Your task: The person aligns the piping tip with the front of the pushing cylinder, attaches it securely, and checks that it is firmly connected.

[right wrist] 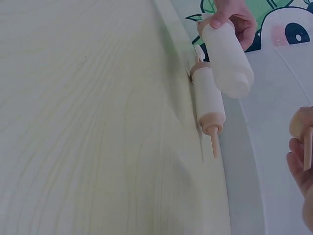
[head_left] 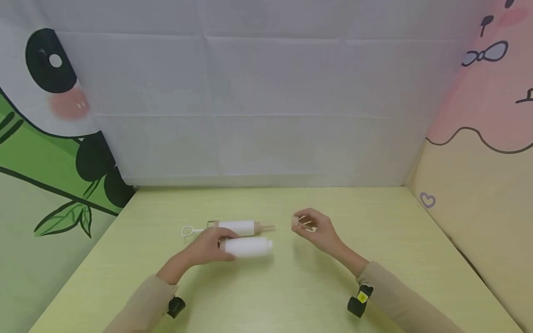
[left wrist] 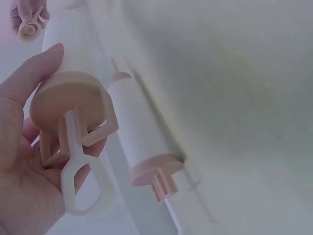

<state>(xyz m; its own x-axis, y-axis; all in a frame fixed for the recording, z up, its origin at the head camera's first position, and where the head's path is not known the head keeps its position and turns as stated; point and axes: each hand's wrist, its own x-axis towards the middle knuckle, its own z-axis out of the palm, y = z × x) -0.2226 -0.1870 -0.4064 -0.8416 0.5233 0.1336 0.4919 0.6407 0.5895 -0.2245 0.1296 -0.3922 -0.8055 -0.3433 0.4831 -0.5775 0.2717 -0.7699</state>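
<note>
Two hands, two syringes on the green table [head_left: 291,296].

Nearest, the left hand [head_left: 206,247] grips a white syringe [head_left: 248,246] by its plunger end, lifted just over the table. The right hand [head_left: 314,229] pinches a small tan nozzle [head_left: 296,222]. Behind lies the second syringe [head_left: 237,226], nozzle still attached.

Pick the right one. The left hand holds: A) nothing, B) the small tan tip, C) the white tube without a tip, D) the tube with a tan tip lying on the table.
C: the left hand grips the tipless tube at its plunger end, while the tipped tube lies on the table behind it and the right hand pinches the small tan tip.
</note>
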